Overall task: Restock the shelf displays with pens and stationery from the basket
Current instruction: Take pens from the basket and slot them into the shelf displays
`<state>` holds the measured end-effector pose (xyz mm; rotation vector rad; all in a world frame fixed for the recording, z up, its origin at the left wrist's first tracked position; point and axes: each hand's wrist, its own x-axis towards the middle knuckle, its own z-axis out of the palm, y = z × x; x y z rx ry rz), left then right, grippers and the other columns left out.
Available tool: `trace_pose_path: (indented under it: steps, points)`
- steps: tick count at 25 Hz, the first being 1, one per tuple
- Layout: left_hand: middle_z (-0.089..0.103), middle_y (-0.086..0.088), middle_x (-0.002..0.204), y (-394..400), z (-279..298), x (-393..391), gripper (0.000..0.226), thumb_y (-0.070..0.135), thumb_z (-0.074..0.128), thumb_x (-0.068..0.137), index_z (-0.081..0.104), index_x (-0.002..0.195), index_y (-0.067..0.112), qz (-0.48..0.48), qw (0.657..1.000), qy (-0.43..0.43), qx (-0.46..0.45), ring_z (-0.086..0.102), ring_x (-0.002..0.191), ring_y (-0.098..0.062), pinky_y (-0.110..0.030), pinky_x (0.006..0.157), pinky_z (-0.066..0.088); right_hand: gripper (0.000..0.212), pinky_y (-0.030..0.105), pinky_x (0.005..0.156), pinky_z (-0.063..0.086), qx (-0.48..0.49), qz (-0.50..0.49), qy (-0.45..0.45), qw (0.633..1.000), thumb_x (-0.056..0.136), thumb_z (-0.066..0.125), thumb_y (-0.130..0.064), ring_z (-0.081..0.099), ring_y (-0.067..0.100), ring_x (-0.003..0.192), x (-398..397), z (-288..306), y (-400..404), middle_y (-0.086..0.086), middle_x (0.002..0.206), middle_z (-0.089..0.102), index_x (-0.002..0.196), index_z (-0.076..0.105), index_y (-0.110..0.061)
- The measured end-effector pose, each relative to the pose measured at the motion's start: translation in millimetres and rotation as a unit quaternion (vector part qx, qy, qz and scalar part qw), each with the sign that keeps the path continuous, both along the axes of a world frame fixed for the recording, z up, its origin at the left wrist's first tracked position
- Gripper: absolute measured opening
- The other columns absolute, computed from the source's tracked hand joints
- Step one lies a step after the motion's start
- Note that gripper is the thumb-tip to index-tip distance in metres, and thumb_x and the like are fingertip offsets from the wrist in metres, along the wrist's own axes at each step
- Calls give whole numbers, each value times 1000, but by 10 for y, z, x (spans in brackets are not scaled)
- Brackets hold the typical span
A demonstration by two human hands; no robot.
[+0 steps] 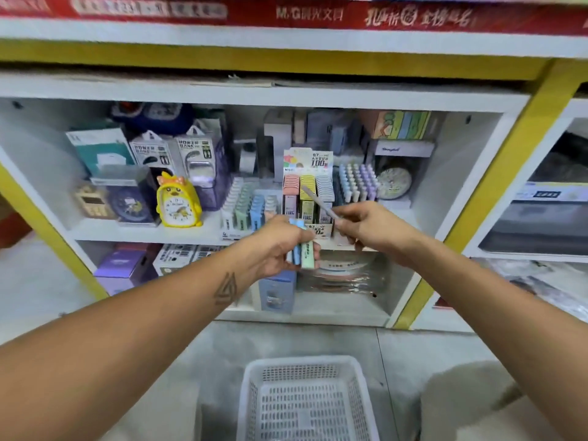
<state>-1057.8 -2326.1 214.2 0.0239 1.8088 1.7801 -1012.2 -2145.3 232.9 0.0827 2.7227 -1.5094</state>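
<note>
My left hand [280, 246] grips a small bunch of flat pastel stationery cases [304, 253], blue and green, in front of the shelf edge. My right hand [366, 226] pinches one slim grey case [318, 200] by its lower end, its tip angled up toward the pencil-lead display box [307, 189] with pink, yellow and grey rows. Left of that box stands a display of pastel pens [248, 205], and a rack of blue and purple pens [358, 183] stands to its right. The white plastic basket [251, 393] sits on the floor below my arms.
A yellow chick alarm clock [178, 202], power bank packs [168, 151] and boxed clocks fill the shelf's left side. A round clock [393, 183] stands at the right. Boxes and wrapped goods lie on the lower shelf [343, 300]. Yellow frame posts [490, 176] flank the bay.
</note>
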Motion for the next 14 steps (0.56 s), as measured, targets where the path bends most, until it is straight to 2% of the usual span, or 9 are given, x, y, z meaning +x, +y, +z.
trace_pose_path:
  steps: [3,5,7,9,11,13,14]
  points:
    - [64,-19,79,77,186,-202,11,1,53,98,53,108,2,41,998,-19,44,65,66,-28,-47,65,59,9,18,47,43,0,-67,76,995,88,75,-8,54,3,48,-127,262,294,-3,61,66,96,76,-6]
    - [65,-18,83,139,220,-318,15,2,55,97,55,112,4,64,996,-22,60,66,67,-27,-42,56,59,4,16,52,46,-14,-94,87,992,86,77,-8,57,6,56,-199,368,494,4,69,70,90,78,-6]
    - [66,-18,83,214,205,-382,12,2,56,96,57,108,4,63,994,-36,76,66,67,-27,-38,51,58,9,15,62,51,-38,-102,86,990,90,70,-4,64,12,71,-242,419,652,8,83,74,94,77,-7]
    - [65,-18,81,276,175,-408,6,2,55,96,57,101,5,60,994,-50,81,65,65,-27,-37,50,58,16,16,69,54,-47,-100,104,988,91,67,2,65,16,78,-250,433,752,13,90,72,102,73,-7]
    - [65,-18,80,341,161,-432,5,1,56,96,56,98,5,59,994,-51,80,65,64,-27,-39,52,59,21,23,70,57,-83,-106,135,982,87,71,5,65,22,79,-239,435,824,21,88,68,106,67,-3]
    - [66,-18,82,415,176,-453,6,1,57,95,56,100,4,51,995,-44,75,66,65,-27,-41,54,59,20,26,71,58,-76,-132,175,973,86,75,-2,67,22,76,-231,445,883,23,88,70,105,67,-3]
    - [67,-18,82,452,187,-457,6,1,58,95,57,100,4,48,995,-42,76,67,65,-27,-40,55,59,17,22,70,57,-41,-144,199,969,88,75,-7,68,18,73,-228,456,918,18,88,72,105,71,-6]
